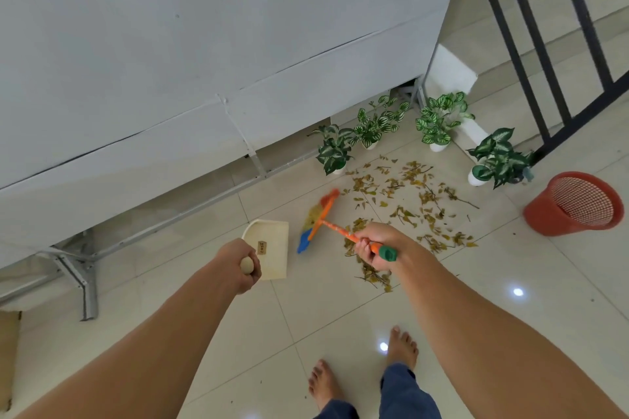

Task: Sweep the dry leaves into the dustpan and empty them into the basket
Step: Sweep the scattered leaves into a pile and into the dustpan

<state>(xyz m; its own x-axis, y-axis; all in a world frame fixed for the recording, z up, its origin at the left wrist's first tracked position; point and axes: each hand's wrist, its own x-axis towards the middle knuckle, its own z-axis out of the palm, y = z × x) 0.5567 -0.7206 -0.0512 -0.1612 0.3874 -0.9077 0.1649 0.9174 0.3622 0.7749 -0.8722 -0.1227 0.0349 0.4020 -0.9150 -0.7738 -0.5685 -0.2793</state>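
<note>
Head view, looking down at a tiled floor [340, 309]. The left hand [240, 264] is closed around the rounded wooden end of the dustpan's handle; the cream dustpan [269, 248] rests on the floor just ahead of that hand, its open edge turned right, toward the broom. The right hand [376, 245] is closed around the orange broom [335, 231] handle near its green end cap. The broom head, with orange, yellow and blue bristles, lies between the dustpan and the leaves [408, 201], close to the dustpan's edge; whether the bristles touch the floor cannot be told. The dry yellow-brown leaves are scattered over the tiles to the right of the broom head, some passing beneath the right hand. None show inside the dustpan. A red mesh basket [575, 204] stands tilted on the floor at far right, well apart from the dustpan, beyond the leaves. Four potted plants [439, 122] line the far edge of the leaf patch, below a white wall [204, 44]. Two bare feet [401, 347] appear at the bottom.
</note>
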